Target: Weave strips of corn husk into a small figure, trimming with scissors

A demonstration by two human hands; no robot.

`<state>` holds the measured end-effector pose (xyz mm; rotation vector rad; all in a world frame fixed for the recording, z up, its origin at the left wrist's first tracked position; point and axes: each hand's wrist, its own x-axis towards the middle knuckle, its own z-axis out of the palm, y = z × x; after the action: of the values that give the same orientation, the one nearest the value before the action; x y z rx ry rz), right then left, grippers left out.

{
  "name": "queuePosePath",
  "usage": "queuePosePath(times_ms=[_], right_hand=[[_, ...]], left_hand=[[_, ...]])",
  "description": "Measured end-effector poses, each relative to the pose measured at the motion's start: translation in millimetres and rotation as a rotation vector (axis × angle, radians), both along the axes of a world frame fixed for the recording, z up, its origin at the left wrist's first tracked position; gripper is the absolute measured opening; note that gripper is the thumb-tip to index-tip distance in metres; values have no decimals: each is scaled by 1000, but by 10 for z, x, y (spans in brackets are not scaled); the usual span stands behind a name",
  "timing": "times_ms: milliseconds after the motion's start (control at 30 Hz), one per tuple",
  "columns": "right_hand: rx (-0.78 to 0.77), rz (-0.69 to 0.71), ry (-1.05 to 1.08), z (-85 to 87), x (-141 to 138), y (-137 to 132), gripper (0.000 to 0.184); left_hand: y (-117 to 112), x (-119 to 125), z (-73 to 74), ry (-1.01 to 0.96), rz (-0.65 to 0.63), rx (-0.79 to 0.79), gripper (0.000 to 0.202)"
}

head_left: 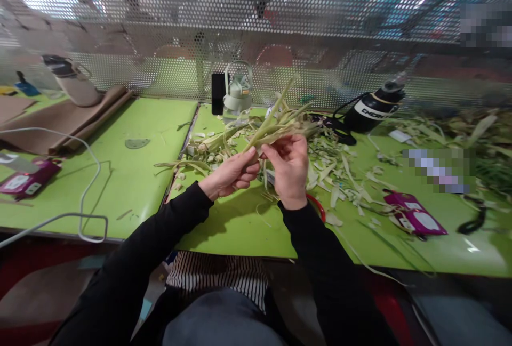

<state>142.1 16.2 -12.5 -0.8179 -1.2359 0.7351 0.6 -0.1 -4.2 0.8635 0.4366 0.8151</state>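
Observation:
Above the table's middle, my left hand (236, 173) is closed, thumb against fingers, on the lower end of a pale green leafy stalk (269, 131). Its long, limp leaves fan up and away from me. My right hand (291, 167) pinches the same stalk close to the left thumb, its other fingers curled behind the leaves. Similar cut stalks (208, 146) lie just beyond my hands, among pale leaf scraps (332, 173). By my right wrist a red curved handle (317, 204) shows in part; the wrist hides the rest.
A light green bottle (237, 98) and a phone (217, 94) stand against the perforated metal screen (160, 31). A black bottle (374, 109) leans at back right. Purple packs (416, 212) lie right and left. Brown paper (60, 122) and a white cable (94, 191) occupy the left.

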Motion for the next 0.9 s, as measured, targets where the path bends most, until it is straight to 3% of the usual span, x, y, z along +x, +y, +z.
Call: queuePosePath(times_ms=[100, 300, 433, 567, 700, 800, 900], right_hand=[[-23, 38, 3, 17, -3, -20, 35], [51, 87, -137, 76, 32, -106, 12], [58, 81, -99, 43, 40, -96, 15], [73, 77, -45, -11, 43, -60, 19], [84, 173, 38, -5, 63, -50, 32], [58, 264, -31, 31, 84, -71, 22], [47, 254, -135, 68, 104, -101, 16]], left_hand=[[3, -1, -9, -14, 8, 13, 45], [-11, -11, -32, 14, -28, 108, 35], [-39, 0, 7, 34, 4, 116, 35], [-34, 19, 44, 60, 36, 37, 48], [-9, 14, 51, 61, 53, -40, 50], [-3, -6, 45, 82, 41, -31, 51], [-10, -23, 42, 103, 42, 18, 45]])
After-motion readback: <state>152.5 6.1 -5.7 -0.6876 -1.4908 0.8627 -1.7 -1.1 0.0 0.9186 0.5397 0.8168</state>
